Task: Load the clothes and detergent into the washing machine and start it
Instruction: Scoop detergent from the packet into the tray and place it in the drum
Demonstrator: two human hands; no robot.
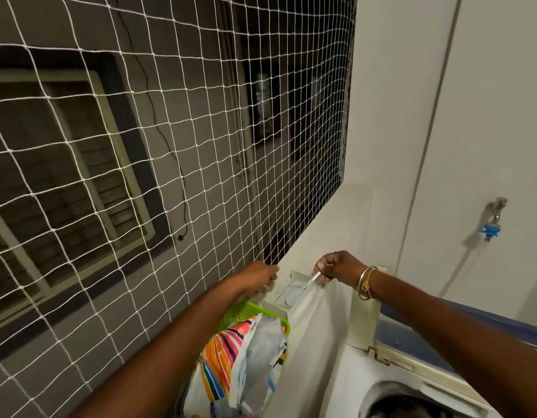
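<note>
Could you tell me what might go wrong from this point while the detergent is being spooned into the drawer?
The right hand holds a spoon over the drawer; a slip could scatter detergent outside it. The detergent bag stands open in the green basket under the left arm, so a nudge might tip it.

Both arms are stretched forward and away, converging at the far middle of the scene. The left hand (261, 277) is curled, knuckles up, fingers closed in a loose fist. The right hand (336, 267) is clenched around something thin, wrist bent slightly downward.
</note>
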